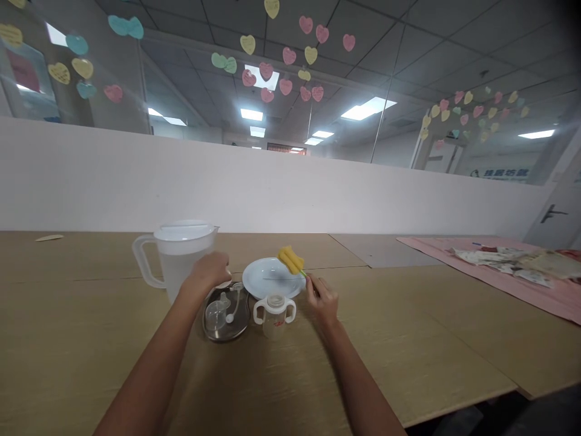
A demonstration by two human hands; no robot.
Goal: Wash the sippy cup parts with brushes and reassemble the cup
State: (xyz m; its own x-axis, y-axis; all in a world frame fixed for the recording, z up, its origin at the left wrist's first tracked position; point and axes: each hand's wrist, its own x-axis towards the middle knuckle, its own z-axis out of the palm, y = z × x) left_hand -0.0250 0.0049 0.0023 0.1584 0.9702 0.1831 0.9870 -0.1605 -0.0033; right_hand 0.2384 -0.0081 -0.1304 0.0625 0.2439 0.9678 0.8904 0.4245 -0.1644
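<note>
My right hand (323,298) is closed on the thin green handle of a sponge bottle brush, whose yellow sponge head (291,260) is over the white bowl (255,280). Curled beside the lidded clear pitcher (175,275), my left hand (209,270) is above the metal tray (241,321). A small pale edge shows under its fingers; what it is stays hidden. On the tray lie a clear bottle top (216,316) and a straw with a white weighted end (230,318). In front of the bowl stands an uncapped clear baby bottle (274,327) with two white handles.
The wooden table (408,339) meets a low white wall (281,194) with glass above. A flat pale oval piece (49,238) lies at the far left. On the right, a pink cloth (436,254) carries crumpled fabric (508,263).
</note>
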